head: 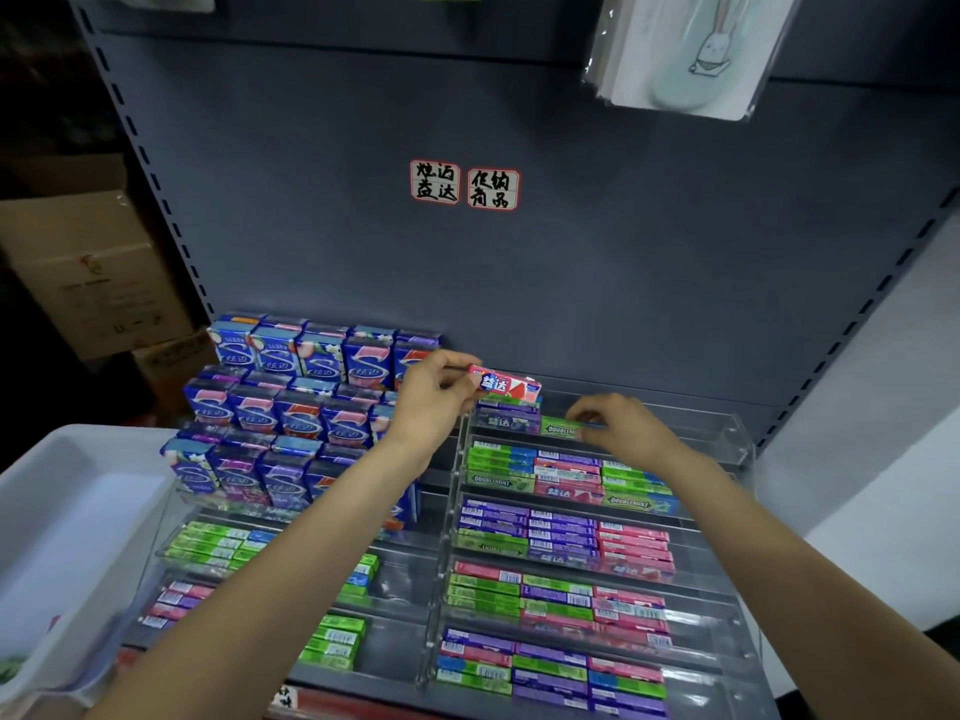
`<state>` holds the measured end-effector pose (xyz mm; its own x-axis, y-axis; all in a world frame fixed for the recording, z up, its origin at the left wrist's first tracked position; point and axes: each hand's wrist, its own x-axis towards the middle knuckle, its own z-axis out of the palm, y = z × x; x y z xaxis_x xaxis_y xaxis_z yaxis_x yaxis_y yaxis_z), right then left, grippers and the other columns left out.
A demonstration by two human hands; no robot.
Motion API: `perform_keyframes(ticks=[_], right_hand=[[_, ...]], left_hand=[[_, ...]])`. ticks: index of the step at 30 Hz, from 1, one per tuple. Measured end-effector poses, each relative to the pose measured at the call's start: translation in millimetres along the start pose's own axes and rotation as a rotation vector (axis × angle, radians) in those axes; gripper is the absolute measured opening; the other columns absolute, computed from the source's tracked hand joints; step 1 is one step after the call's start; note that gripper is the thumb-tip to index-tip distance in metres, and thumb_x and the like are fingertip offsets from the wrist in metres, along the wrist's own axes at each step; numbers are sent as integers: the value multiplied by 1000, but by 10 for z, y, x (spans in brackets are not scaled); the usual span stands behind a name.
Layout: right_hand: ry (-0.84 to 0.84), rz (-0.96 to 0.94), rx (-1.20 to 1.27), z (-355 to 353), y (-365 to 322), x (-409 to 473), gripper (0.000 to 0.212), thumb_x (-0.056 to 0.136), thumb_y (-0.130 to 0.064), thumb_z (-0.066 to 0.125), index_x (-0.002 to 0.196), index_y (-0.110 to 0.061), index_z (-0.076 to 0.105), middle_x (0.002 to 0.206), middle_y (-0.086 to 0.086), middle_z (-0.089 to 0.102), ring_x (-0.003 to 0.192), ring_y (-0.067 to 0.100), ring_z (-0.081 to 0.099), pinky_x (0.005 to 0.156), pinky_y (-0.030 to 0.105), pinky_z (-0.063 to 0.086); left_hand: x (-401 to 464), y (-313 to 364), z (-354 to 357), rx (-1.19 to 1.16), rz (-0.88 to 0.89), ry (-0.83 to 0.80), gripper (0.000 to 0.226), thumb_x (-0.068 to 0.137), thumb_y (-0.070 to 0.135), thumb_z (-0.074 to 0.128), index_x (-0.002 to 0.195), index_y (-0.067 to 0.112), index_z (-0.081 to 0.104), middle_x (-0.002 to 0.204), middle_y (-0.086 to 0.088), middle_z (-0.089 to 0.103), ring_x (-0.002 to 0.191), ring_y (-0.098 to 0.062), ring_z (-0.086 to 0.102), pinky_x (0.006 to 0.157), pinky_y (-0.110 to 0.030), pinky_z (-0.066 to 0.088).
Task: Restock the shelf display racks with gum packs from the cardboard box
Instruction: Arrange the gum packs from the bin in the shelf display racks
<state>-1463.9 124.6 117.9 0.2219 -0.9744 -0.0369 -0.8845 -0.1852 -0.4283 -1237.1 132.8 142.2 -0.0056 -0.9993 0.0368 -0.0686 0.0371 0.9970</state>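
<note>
My left hand (434,394) pinches a pink gum pack (506,385) by its left end, holding it just above the top tier of the clear stepped rack (727,439) on the right. My right hand (613,420) grips a green Doublemint pack (560,427) lying in that same top tier, next to purple packs (506,415). The tiers below hold rows of green, pink and purple gum packs (561,543). The cardboard box is not in view.
A left rack carries blue upright gum boxes (291,402) with green and pink packs (218,548) beneath. A white plastic bin (67,517) sits at lower left. Brown cartons (88,272) stand far left. A packaged item (685,49) hangs from the grey back panel.
</note>
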Motion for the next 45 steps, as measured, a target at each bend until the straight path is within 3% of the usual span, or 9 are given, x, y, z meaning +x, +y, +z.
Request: perform_keyframes(ticks=[11, 16, 18, 22, 26, 29, 33, 38, 45], right_hand=[[-37, 8, 144, -53, -33, 19, 39, 89, -23, 62, 126, -15, 55, 125, 2, 60, 113, 16, 56, 97, 29, 43], [119, -16, 623, -125, -171, -119, 29, 93, -15, 56, 121, -19, 60, 109, -7, 64, 98, 4, 60, 82, 13, 47], [164, -72, 666, -132, -219, -132, 22, 89, -15, 61, 111, -17, 66, 100, -6, 67, 91, 3, 63, 81, 13, 49], [325, -23, 550, -202, -116, -91, 14, 85, -14, 66, 97, -17, 71, 87, -7, 69, 81, 6, 63, 78, 19, 49], [374, 83, 212, -184, 134, -58, 17, 86, -14, 66, 101, -14, 73, 93, 0, 71, 79, 9, 59, 72, 15, 42], [371, 89, 107, -103, 187, -25, 18, 88, -10, 63, 104, -11, 72, 100, 5, 70, 81, 9, 56, 79, 16, 41], [376, 111, -2, 26, 139, 26, 21, 88, -12, 63, 107, -12, 71, 108, 8, 62, 93, 21, 60, 86, 29, 48], [328, 131, -112, 64, 27, 62, 22, 91, -18, 60, 111, -16, 68, 111, 5, 62, 98, 23, 60, 82, 36, 51], [134, 59, 20, -52, 113, 66, 17, 90, -10, 59, 101, -10, 72, 103, 5, 69, 88, 14, 60, 80, 18, 41]], left_hand=[[60, 6, 152, 35, 11, -27, 16, 94, 3, 52, 103, 14, 58, 96, -2, 62, 86, -9, 64, 71, -14, 54], [65, -1, 280, 8, 4, -71, 14, 93, 3, 53, 104, 10, 59, 91, 1, 62, 84, -7, 62, 70, -13, 54], [69, 0, 361, 14, 12, -112, 14, 92, 3, 55, 103, 11, 60, 91, 0, 63, 85, -8, 63, 73, -14, 54], [116, -48, 381, 377, 185, -110, 24, 90, 11, 62, 113, 11, 62, 106, 0, 66, 99, -12, 62, 88, -22, 49], [100, -160, 288, 1086, 418, -245, 45, 93, 26, 56, 137, 18, 46, 139, 0, 49, 127, -19, 44, 104, -36, 38], [124, -238, 307, 1330, 456, -333, 51, 95, 30, 51, 143, 21, 36, 148, 1, 36, 135, -18, 32, 109, -35, 27], [176, -289, 322, 1418, 486, -326, 47, 96, 27, 49, 142, 21, 38, 146, -1, 39, 134, -20, 33, 109, -35, 26], [216, -311, 316, 1416, 495, -330, 43, 97, 21, 47, 140, 22, 42, 141, -1, 45, 130, -21, 38, 105, -36, 30], [261, -342, 327, 1399, 509, -326, 48, 92, 9, 55, 137, 24, 46, 136, -1, 50, 126, -21, 43, 103, -36, 33]])
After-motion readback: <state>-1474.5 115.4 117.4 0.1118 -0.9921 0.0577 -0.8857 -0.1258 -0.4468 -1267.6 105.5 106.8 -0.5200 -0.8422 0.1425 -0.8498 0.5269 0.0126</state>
